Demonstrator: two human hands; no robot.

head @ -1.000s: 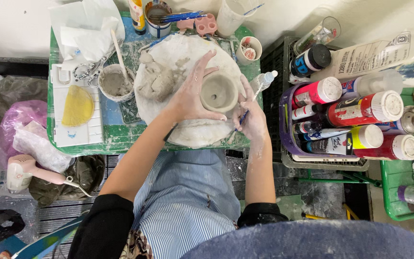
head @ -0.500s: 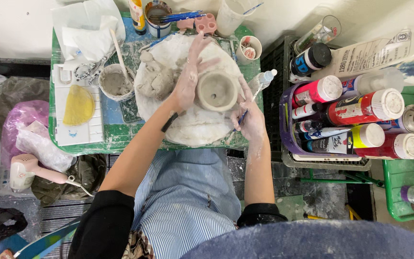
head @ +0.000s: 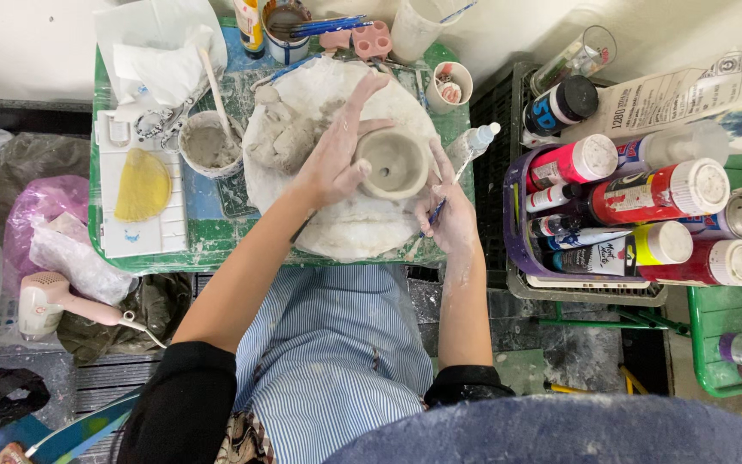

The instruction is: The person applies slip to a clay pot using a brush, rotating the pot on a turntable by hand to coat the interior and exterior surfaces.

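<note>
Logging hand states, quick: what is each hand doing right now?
Left hand: open, fingers spread, resting against the small clay pot.
Right hand: closed on a thin blue tool, touching the pot's side.

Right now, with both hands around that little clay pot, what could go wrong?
The left hand cups the small clay pot, which looks soft; a hard squeeze could dent its wall. The right hand holds a thin blue tool beside the pot; a slip might gouge the rim. A small clear bottle lies at the edge of the green table, near the right hand, and could be knocked off.
</note>
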